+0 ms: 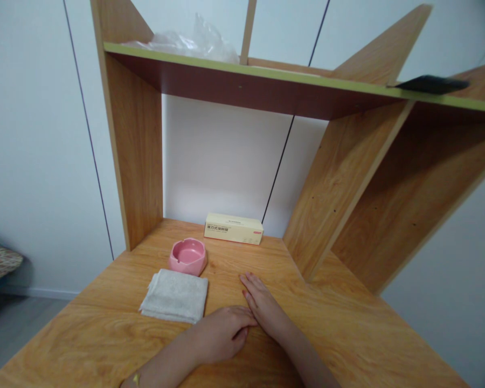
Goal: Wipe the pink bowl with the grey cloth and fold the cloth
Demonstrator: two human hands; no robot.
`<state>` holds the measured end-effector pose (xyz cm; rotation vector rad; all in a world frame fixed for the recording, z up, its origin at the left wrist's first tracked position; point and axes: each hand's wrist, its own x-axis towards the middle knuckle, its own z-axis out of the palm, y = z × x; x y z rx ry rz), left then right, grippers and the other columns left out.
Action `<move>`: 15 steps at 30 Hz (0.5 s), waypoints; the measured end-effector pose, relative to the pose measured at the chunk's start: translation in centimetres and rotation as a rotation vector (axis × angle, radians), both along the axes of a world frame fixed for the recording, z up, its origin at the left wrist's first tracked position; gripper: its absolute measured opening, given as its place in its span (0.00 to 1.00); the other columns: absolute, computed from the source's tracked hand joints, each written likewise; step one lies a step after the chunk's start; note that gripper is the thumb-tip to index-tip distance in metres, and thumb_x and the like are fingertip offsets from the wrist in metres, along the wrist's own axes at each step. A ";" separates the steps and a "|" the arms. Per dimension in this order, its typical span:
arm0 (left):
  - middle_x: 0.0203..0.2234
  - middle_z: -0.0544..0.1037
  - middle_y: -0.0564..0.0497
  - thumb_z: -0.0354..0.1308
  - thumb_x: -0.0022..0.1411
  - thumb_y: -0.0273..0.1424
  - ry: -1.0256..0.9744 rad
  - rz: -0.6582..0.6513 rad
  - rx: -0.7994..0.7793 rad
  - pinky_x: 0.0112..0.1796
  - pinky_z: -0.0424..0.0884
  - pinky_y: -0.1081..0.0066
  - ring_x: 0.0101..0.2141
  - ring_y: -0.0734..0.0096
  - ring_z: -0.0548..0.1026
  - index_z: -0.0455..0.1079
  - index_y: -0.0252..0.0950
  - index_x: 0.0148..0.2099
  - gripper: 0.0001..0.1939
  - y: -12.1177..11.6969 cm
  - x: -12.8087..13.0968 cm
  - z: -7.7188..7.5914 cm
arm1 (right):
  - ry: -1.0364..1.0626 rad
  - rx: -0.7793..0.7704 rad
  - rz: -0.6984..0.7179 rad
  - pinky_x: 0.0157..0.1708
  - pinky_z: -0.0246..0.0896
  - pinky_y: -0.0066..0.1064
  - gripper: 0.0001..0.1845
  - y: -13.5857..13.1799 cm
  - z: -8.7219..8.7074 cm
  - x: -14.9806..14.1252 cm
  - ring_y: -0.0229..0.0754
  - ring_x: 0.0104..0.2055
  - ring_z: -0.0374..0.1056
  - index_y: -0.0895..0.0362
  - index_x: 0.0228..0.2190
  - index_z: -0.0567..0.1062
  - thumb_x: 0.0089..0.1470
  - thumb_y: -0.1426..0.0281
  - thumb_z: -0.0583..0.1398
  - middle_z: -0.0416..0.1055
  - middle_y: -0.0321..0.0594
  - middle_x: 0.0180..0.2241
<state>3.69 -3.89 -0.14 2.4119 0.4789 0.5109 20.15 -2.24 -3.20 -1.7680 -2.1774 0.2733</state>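
Note:
My left hand [227,330] rests on the wooden desk with its fingers curled together, and no object shows in it. Its fingertips touch the side of my right hand [262,303], which lies flat with fingers stretched toward the back. Left of my hands lies a folded light grey cloth [175,296], close to my left wrist but apart from it. Just behind the cloth stands a pink faceted ashtray [188,257] with notches in its rim. A pale yellow cling film box [233,229] with printed text sits at the back of the desk.
A wooden shelf [242,81] spans above the desk, with a clear plastic bag [196,43] and a dark flat object [432,84] on it. Upright side panels [135,151] stand left and right. A patterned fabric [0,263] shows at the far left.

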 end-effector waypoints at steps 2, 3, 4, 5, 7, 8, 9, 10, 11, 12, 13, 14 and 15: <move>0.48 0.70 0.54 0.44 0.53 0.16 -0.023 0.002 -0.003 0.50 0.58 0.74 0.48 0.72 0.66 0.66 0.40 0.50 0.25 0.0 0.0 0.0 | 0.001 -0.010 -0.002 0.58 0.39 0.38 0.25 0.1 -0.1 0.0 0.43 0.60 0.45 0.65 0.53 0.61 0.56 0.70 0.43 0.53 0.49 0.57; 0.48 0.70 0.54 0.44 0.53 0.16 -0.031 0.000 -0.005 0.50 0.58 0.75 0.48 0.72 0.67 0.66 0.40 0.50 0.25 -0.1 0.0 0.0 | 0.006 -0.012 -0.005 0.58 0.39 0.38 0.25 0.1 -0.2 0.0 0.43 0.60 0.45 0.65 0.53 0.61 0.55 0.70 0.43 0.53 0.49 0.57; 0.48 0.70 0.54 0.44 0.52 0.16 -0.036 0.000 -0.006 0.50 0.58 0.75 0.47 0.73 0.67 0.66 0.40 0.50 0.25 -0.1 0.0 0.0 | 0.018 -0.008 -0.009 0.58 0.39 0.39 0.25 0.1 -0.3 0.1 0.43 0.59 0.45 0.64 0.53 0.62 0.55 0.70 0.44 0.53 0.48 0.57; 0.47 0.70 0.54 0.44 0.52 0.16 -0.037 0.001 -0.004 0.50 0.58 0.75 0.47 0.73 0.67 0.66 0.40 0.49 0.25 -0.1 0.0 0.0 | 0.034 0.000 -0.012 0.58 0.39 0.39 0.25 0.2 -0.5 0.1 0.43 0.59 0.46 0.63 0.52 0.62 0.55 0.70 0.44 0.53 0.47 0.57; 0.47 0.70 0.54 0.44 0.52 0.17 -0.026 0.004 0.006 0.50 0.58 0.74 0.47 0.73 0.67 0.66 0.40 0.50 0.24 -0.1 0.0 0.0 | 0.074 0.020 -0.015 0.58 0.39 0.40 0.24 0.2 -0.6 0.1 0.43 0.59 0.46 0.62 0.52 0.63 0.54 0.70 0.45 0.54 0.45 0.56; 0.47 0.70 0.54 0.44 0.53 0.17 -0.016 0.007 0.017 0.50 0.58 0.74 0.47 0.72 0.67 0.66 0.40 0.50 0.24 -0.1 0.0 -0.1 | 0.093 0.028 -0.017 0.57 0.40 0.40 0.24 0.1 -0.6 0.1 0.43 0.59 0.47 0.61 0.52 0.63 0.54 0.70 0.45 0.55 0.45 0.56; 0.47 0.71 0.54 0.44 0.53 0.18 -0.005 0.012 0.032 0.50 0.58 0.74 0.47 0.72 0.67 0.65 0.40 0.49 0.24 -0.1 0.0 -0.1 | 0.109 0.035 -0.021 0.57 0.40 0.40 0.24 0.1 -0.6 0.1 0.43 0.59 0.48 0.61 0.51 0.64 0.54 0.70 0.46 0.56 0.46 0.56; 0.47 0.71 0.53 0.44 0.53 0.18 0.005 0.019 0.056 0.49 0.59 0.73 0.47 0.72 0.67 0.65 0.40 0.49 0.23 -0.1 0.0 -0.1 | 0.122 0.038 -0.026 0.57 0.41 0.39 0.24 0.1 -0.4 0.1 0.44 0.58 0.49 0.62 0.51 0.64 0.53 0.70 0.46 0.57 0.47 0.55; 0.46 0.71 0.53 0.44 0.53 0.18 0.014 0.025 0.090 0.49 0.59 0.73 0.47 0.71 0.67 0.65 0.39 0.49 0.23 -0.1 -0.1 -0.1 | 0.131 0.043 -0.031 0.57 0.43 0.39 0.24 0.0 -0.1 0.0 0.44 0.57 0.51 0.63 0.50 0.65 0.53 0.69 0.47 0.58 0.48 0.54; 0.45 0.72 0.52 0.44 0.52 0.19 0.023 0.029 0.135 0.48 0.60 0.73 0.45 0.71 0.68 0.66 0.39 0.47 0.22 -0.1 -0.1 -0.1 | 0.139 0.053 -0.033 0.56 0.44 0.39 0.24 0.0 0.3 -0.1 0.44 0.57 0.52 0.64 0.50 0.65 0.53 0.69 0.47 0.60 0.49 0.53; 0.42 0.73 0.51 0.45 0.51 0.19 0.030 0.032 0.188 0.46 0.62 0.72 0.43 0.70 0.69 0.67 0.38 0.45 0.21 -0.1 -0.2 -0.1 | 0.147 0.069 -0.032 0.56 0.45 0.39 0.23 -0.1 0.7 -0.3 0.44 0.56 0.54 0.64 0.49 0.66 0.53 0.70 0.47 0.61 0.49 0.52; 0.38 0.75 0.51 0.46 0.49 0.20 0.035 0.035 0.251 0.43 0.64 0.72 0.40 0.69 0.71 0.68 0.37 0.42 0.19 -0.1 -0.3 -0.1 | 0.158 0.092 -0.024 0.55 0.46 0.39 0.22 -0.1 1.2 -0.6 0.44 0.55 0.56 0.64 0.48 0.67 0.53 0.70 0.48 0.63 0.50 0.51; 0.33 0.75 0.51 0.47 0.47 0.21 0.035 0.037 0.319 0.39 0.66 0.72 0.35 0.68 0.72 0.69 0.37 0.38 0.16 -0.1 -0.4 -0.1 | 0.174 0.119 -0.008 0.54 0.48 0.38 0.21 -0.1 1.6 -1.0 0.44 0.53 0.57 0.63 0.47 0.68 0.53 0.71 0.48 0.64 0.49 0.50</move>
